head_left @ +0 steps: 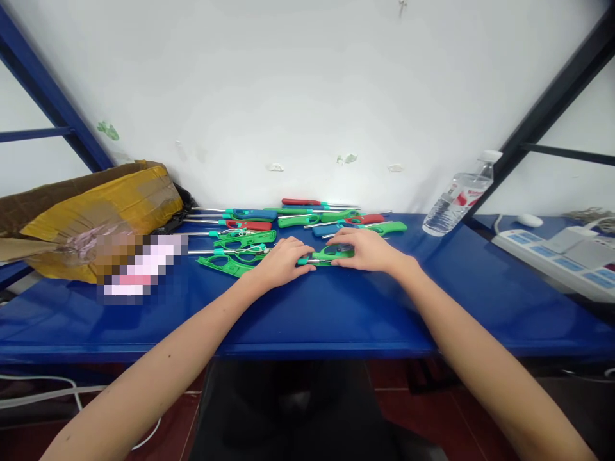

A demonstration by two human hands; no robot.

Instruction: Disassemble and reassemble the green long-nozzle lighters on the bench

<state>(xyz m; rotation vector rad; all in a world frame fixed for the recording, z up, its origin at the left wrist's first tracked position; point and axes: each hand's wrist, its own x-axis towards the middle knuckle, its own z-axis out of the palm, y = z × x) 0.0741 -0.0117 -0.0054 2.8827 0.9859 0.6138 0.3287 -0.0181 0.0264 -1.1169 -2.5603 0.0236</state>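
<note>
A long-necked green gas lighter (327, 255) lies low over the blue tabletop between my hands. My left hand (284, 262) is closed at its metal-tube end, thumb and fingers by the teal collar. Around the green handle, my right hand (368, 250) is closed with thumb and fingertips; part of the handle is hidden. Just left of my left hand rest green lighter casing pieces (225, 265) and an open green lighter (245, 239). Behind my hands lie several more lighters, among them a red one (369, 219) and a blue one (331, 229).
A torn cardboard box with yellow tape (100, 205) sits at the left, beside a blurred-out pink patch. At the right, a plastic water bottle (456, 202) leans near the frame post, and a white power strip (552, 259) lies beyond. A white wall (307, 96) rises behind.
</note>
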